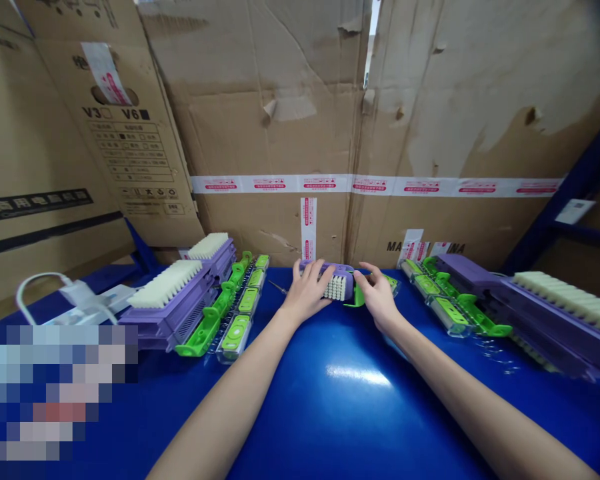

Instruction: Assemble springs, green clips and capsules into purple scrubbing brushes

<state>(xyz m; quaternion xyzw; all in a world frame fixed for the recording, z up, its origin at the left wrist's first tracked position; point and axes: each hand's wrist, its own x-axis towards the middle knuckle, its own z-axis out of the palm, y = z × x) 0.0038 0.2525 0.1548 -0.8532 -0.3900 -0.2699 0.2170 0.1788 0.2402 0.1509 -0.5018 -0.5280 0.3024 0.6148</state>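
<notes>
As LH (307, 290) holds 1 brush (337, 289), RH (379, 293) touches 1 grn pc (363, 291).

The left hand (307, 290) and right hand (379, 297) are ungloved, with slender fingers (371, 269). The left forearm (240, 383) and right forearm (460, 373) are bare, slim and smooth-contoured, each narrowing toward the wrist (291, 317).

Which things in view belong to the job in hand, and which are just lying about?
Job in hand:
- purple brush unit in the left hand
- green bracket at the right hand
- likely the lined-up brush units, green strips and clear-and-green covers

Apparently just lying about:
- white power strip
- looped cable
- cardboard
</notes>
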